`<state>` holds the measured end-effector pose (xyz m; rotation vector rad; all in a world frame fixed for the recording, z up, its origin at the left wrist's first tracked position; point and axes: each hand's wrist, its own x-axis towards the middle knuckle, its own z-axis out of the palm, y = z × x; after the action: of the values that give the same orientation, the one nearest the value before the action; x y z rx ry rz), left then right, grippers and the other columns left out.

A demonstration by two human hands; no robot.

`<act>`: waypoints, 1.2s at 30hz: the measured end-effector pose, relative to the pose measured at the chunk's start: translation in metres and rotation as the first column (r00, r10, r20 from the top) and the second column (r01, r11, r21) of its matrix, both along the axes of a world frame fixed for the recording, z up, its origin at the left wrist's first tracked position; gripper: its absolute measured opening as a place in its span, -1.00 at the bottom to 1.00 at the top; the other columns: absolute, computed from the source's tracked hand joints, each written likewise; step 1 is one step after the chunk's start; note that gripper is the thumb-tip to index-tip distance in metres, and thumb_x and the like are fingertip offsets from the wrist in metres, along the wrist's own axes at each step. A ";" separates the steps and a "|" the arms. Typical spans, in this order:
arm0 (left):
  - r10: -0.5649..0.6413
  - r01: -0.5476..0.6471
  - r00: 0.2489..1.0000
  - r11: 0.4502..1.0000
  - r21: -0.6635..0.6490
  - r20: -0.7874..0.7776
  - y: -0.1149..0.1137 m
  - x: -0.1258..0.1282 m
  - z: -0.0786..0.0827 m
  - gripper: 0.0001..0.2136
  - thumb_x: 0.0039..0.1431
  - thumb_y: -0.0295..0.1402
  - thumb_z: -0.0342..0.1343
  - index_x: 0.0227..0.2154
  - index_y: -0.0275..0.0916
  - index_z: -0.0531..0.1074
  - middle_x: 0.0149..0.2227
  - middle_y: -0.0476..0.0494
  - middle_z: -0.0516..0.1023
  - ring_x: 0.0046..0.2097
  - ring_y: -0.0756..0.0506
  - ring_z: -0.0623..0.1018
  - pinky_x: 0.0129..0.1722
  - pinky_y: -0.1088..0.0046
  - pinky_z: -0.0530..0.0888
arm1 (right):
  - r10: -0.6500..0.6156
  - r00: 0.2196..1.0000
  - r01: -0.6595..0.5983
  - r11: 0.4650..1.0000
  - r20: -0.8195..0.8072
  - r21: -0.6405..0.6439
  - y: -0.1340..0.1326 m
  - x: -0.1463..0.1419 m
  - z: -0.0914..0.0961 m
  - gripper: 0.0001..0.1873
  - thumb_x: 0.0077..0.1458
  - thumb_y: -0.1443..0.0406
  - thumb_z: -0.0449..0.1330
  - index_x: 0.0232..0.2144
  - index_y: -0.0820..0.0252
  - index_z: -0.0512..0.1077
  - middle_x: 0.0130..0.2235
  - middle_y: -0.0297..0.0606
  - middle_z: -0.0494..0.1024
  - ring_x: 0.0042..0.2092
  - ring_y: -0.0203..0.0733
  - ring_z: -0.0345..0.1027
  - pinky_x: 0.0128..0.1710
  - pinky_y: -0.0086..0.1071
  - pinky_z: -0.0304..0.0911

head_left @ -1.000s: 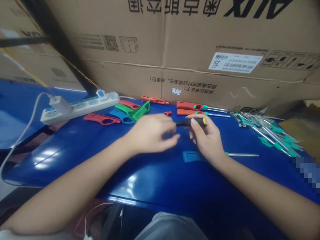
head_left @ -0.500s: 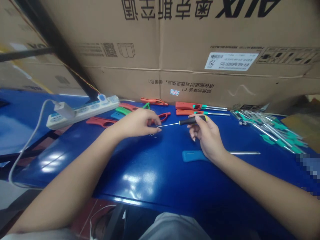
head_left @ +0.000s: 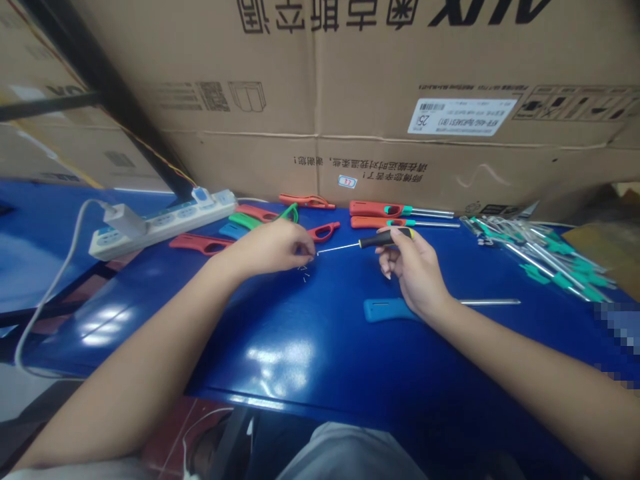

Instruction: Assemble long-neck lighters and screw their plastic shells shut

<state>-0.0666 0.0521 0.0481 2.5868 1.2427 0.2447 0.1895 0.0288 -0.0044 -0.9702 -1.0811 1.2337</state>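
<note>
My right hand [head_left: 413,267] grips the black and yellow handle of a small screwdriver [head_left: 383,238], whose thin shaft points left. My left hand [head_left: 273,248] is pinched shut at the shaft's tip; what it holds is too small to name. A few tiny screws [head_left: 303,272] lie on the blue table [head_left: 280,347] just below that tip. A blue lighter body [head_left: 387,311] with a metal tube lies under my right wrist.
Red, green and blue lighter shells [head_left: 250,223] lie behind my left hand. Two assembled orange lighters [head_left: 395,217] rest by the cardboard box [head_left: 350,100]. A heap of metal tubes with teal parts [head_left: 540,253] is at the right. A white power strip [head_left: 160,220] sits at the left.
My left hand moved left from over the screwdriver and closed into a pinch at its tip, uncovering the shaft. My right hand kept hold of the handle.
</note>
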 end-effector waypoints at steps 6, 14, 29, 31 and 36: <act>0.015 -0.021 0.996 0.998 -0.062 -0.088 -0.004 -0.003 0.007 -0.70 0.08 -0.22 0.30 -0.13 -0.17 0.61 -0.19 -0.09 0.64 -0.22 -0.11 0.59 -0.28 0.46 0.42 | -0.005 1.000 0.005 1.000 0.001 -0.001 0.001 0.000 -0.001 -0.68 0.11 0.03 0.28 -0.26 0.13 0.45 -0.46 -0.40 0.47 -0.57 -0.38 0.22 -0.63 -0.46 0.10; -0.036 0.009 0.992 0.976 -0.217 -0.122 -0.003 -0.014 -0.001 -0.44 -0.08 -0.38 0.31 0.08 -0.18 0.47 0.01 -0.13 0.53 -0.16 -0.11 0.58 -0.22 0.46 0.48 | -0.002 1.000 0.002 1.000 0.007 -0.012 0.001 0.001 -0.001 -0.69 0.14 0.03 0.26 -0.25 0.13 0.45 -0.46 -0.39 0.46 -0.57 -0.38 0.22 -0.62 -0.46 0.10; 0.007 -0.024 0.997 0.969 -0.247 -0.072 0.002 -0.007 -0.011 -0.56 -0.05 -0.51 0.13 -0.03 -0.20 0.49 -0.25 -0.04 0.56 -0.34 -0.02 0.56 -0.37 0.52 0.42 | -0.012 0.999 0.011 0.999 -0.030 -0.039 0.002 -0.001 -0.001 -0.69 0.12 0.06 0.30 -0.28 0.16 0.46 -0.49 -0.39 0.49 -0.59 -0.39 0.22 -0.65 -0.47 0.09; 0.009 -0.025 0.998 0.969 -0.245 -0.066 0.001 -0.006 -0.010 -0.58 -0.05 -0.52 0.13 -0.05 -0.21 0.49 -0.25 -0.05 0.56 -0.33 -0.03 0.56 -0.36 0.52 0.43 | -0.012 0.999 0.011 0.999 -0.035 -0.041 0.002 0.000 -0.001 -0.69 0.11 0.05 0.30 -0.28 0.16 0.46 -0.49 -0.39 0.49 -0.59 -0.39 0.22 -0.65 -0.47 0.08; 0.023 -0.036 0.998 0.972 -0.232 -0.056 0.000 -0.005 -0.006 -0.61 -0.01 -0.47 0.18 -0.04 -0.23 0.49 -0.23 -0.09 0.58 -0.27 -0.07 0.58 -0.33 0.49 0.46 | -0.041 0.997 0.040 0.999 -0.059 -0.023 0.003 0.002 0.006 -0.68 0.06 0.06 0.34 -0.32 0.17 0.46 -0.51 -0.39 0.48 -0.59 -0.38 0.22 -0.65 -0.47 0.09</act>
<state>-0.0715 0.0518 0.0422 2.3896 1.2470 0.0327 0.1910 0.0318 0.0015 -0.9617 -0.9995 1.2358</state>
